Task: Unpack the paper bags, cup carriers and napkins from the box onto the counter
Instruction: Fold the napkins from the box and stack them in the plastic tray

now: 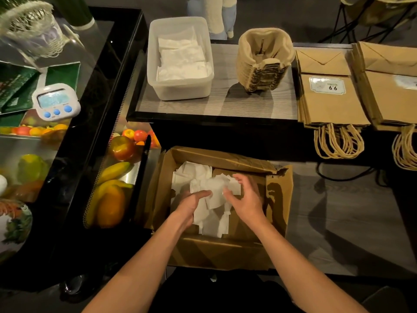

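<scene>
**Loose napkins may scatter on the lift**

Both hands are down in the open cardboard box (225, 249), which sits near the person, below the tabletop (225, 105). They are set on either side of a ragged heap of loose white napkins (214, 193). The left hand (191, 205) lies with straight fingers against the heap's left side, grasping nothing. The right hand (247, 199) cups the right side with bent fingers; I cannot tell whether it pinches a sheet.

The sheets are crumpled and unstacked, so a two-sided squeeze probably catches only the middle. Outer sheets could slip back into the box or flutter to the floor (338, 222) on the way up. The clear tub (180, 92) on the far tabletop holds napkins already, so an off-centre drop could spill over its rim. Cup carriers (264, 64) and paper bags (331, 102) sit further right.
</scene>
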